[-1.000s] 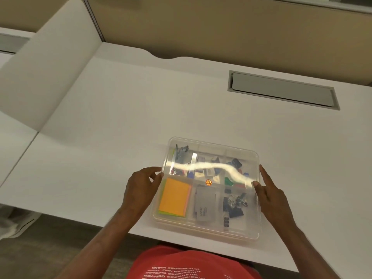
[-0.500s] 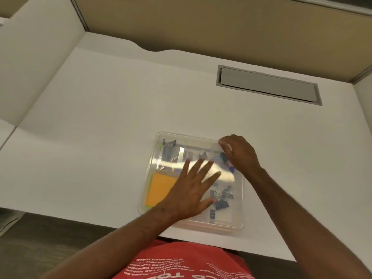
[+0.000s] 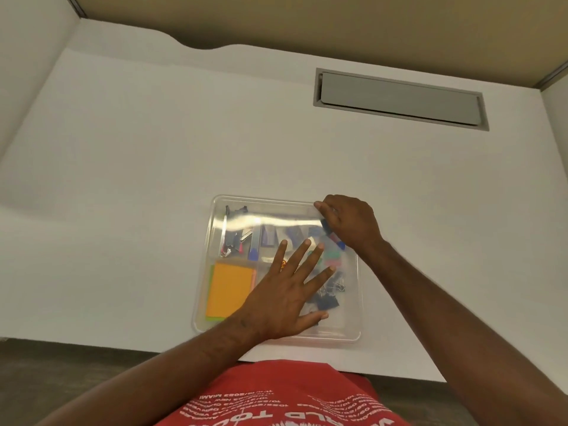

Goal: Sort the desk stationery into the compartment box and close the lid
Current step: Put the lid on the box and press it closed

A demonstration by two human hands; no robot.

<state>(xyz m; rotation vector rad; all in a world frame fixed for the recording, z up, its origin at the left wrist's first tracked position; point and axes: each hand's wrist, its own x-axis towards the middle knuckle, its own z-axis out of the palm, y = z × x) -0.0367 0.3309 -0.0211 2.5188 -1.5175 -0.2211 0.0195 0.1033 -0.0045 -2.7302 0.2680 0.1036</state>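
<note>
A clear plastic compartment box (image 3: 203, 290) lies near the front edge of the white desk, with its clear lid (image 3: 270, 210) down on top. Through the lid I see orange sticky notes (image 3: 229, 289) at the front left, black binder clips (image 3: 333, 290) on the right, and small coloured items along the back row. My left hand (image 3: 289, 296) lies flat on the middle of the lid, fingers spread. My right hand (image 3: 349, 221) rests curled on the lid's far right corner, fingertips at the edge.
The white desk (image 3: 138, 179) stretches back to a beige partition. A grey cable-port flap (image 3: 399, 99) is set into the desk at the back right. White divider panels stand at the left and far right. The desk's front edge runs just below the box.
Both hands left the box's sides: the left went flat onto the lid, the right to the far right corner. Since half a second ago they hold still; my view tilted down.
</note>
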